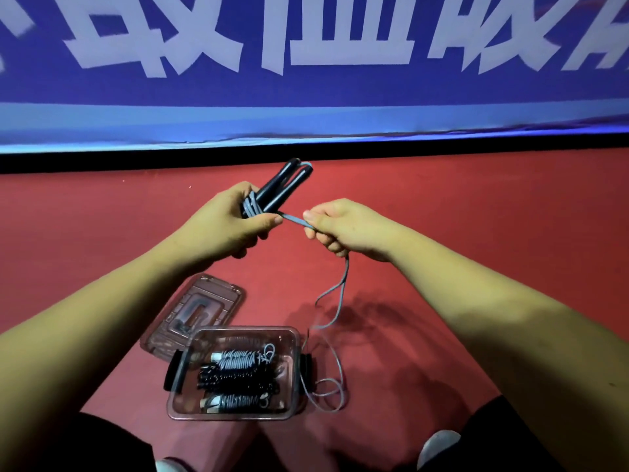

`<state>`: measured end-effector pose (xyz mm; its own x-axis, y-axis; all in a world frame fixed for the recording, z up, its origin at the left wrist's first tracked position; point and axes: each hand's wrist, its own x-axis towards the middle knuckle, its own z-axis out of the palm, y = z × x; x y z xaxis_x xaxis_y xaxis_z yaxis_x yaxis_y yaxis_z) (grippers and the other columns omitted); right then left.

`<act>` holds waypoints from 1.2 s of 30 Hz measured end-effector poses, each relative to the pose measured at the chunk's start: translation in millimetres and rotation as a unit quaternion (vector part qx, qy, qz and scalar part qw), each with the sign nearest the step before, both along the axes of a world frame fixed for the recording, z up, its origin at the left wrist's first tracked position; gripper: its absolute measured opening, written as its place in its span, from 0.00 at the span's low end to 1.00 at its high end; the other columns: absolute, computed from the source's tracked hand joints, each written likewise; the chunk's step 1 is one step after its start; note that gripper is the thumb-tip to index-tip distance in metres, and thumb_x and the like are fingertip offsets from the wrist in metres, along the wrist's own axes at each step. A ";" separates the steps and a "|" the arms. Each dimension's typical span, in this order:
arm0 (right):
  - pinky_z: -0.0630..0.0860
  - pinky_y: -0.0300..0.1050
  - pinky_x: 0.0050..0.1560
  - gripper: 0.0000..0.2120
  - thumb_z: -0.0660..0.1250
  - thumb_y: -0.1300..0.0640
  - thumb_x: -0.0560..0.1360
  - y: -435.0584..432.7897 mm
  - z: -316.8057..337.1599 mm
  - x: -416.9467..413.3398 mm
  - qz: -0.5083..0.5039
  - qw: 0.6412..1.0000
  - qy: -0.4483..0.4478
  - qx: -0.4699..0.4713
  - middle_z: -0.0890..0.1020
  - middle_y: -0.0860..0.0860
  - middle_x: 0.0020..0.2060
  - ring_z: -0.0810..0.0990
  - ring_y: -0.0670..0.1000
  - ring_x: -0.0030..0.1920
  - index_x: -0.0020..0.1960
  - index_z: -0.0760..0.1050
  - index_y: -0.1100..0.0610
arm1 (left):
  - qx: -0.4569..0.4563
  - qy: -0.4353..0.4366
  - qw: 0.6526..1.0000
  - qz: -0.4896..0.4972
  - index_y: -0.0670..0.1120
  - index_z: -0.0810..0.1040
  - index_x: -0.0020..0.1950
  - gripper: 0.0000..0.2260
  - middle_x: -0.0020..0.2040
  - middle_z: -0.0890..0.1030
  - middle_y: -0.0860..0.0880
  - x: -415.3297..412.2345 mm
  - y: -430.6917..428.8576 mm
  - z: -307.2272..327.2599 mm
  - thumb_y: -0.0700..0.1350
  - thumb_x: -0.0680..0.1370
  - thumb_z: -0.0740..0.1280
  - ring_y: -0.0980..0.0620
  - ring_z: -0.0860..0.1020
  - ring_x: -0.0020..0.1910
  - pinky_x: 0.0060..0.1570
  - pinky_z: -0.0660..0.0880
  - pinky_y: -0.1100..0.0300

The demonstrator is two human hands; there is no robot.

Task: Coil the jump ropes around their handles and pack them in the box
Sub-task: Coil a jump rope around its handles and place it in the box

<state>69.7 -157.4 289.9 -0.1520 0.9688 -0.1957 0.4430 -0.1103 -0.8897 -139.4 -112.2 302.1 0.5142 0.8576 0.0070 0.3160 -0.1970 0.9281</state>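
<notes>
A red floor (476, 233) serves as the supporting surface. A clear box (238, 416) is set on it. The lid (218, 291) is laid flat just behind the left end. Loose loops of grey rope (335, 396) are spread beside the right end.

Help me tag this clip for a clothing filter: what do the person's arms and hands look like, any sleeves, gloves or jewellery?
Both forearms are bare right to the frame edges, with no sleeves in view. The left hand and right hand are ungloved; no rings, watch, wristband or markings show on either.
</notes>
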 end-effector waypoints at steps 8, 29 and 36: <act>0.66 0.44 0.39 0.07 0.63 0.53 0.80 -9.8 15.2 -25.8 0.053 0.934 -0.314 0.164 0.73 0.49 0.34 0.72 0.55 0.40 0.44 0.75 0.54 | 0.163 0.169 0.972 0.024 0.51 0.75 0.53 0.10 0.38 0.81 0.48 -14.3 25.0 -7.4 0.47 0.76 0.73 0.50 0.74 0.33 0.32 0.69 0.58; 0.64 0.32 0.28 0.08 0.74 0.55 0.72 -10.3 48.4 0.7 -0.055 0.975 -0.180 0.115 0.74 0.43 0.21 0.71 0.40 0.24 0.35 0.81 0.55 | 0.064 0.245 0.946 -0.203 0.50 0.77 0.44 0.15 0.28 0.75 0.51 29.0 -17.0 -14.8 0.62 0.74 0.68 0.54 0.69 0.24 0.27 0.66 0.63; 0.64 0.38 0.28 0.11 0.75 0.54 0.72 -4.7 36.0 16.1 -0.024 0.996 -0.065 0.051 0.74 0.53 0.28 0.67 0.48 0.27 0.42 0.82 0.63 | 0.034 0.146 0.954 -0.260 0.49 0.73 0.53 0.11 0.32 0.76 0.50 15.5 -19.0 -8.1 0.55 0.78 0.68 0.52 0.70 0.27 0.28 0.68 0.57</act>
